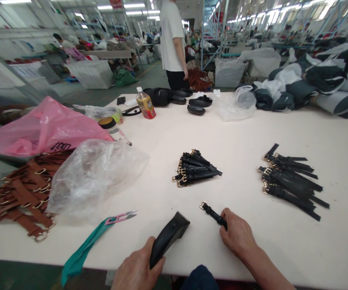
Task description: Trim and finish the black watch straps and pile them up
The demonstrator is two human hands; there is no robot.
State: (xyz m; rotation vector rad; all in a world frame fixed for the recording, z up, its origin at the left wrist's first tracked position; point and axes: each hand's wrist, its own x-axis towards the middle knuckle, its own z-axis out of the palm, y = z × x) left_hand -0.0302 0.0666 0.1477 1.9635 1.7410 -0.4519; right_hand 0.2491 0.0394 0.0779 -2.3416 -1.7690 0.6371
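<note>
My left hand (139, 264) is closed around a black hair clipper (169, 238), its blade end pointing up and right over the front of the table. In my right hand (239, 233) is a short black strap (213, 213) with a gold buckle, pinched near its lower end; the buckle end points up and left. Clipper and strap are apart. Beyond them lies a fanned pile of black buckled straps (196, 168). Another, looser group of black straps (291, 179) rests on the right, buckles facing left.
Thread snips (121, 218) with a teal cloth strip lie at front left. Brown straps (30, 193), a clear plastic bag (92, 177) and a pink bag (50, 129) cover the left side. A drink bottle (145, 104) stands at the back. Behind the table stands a person (173, 40).
</note>
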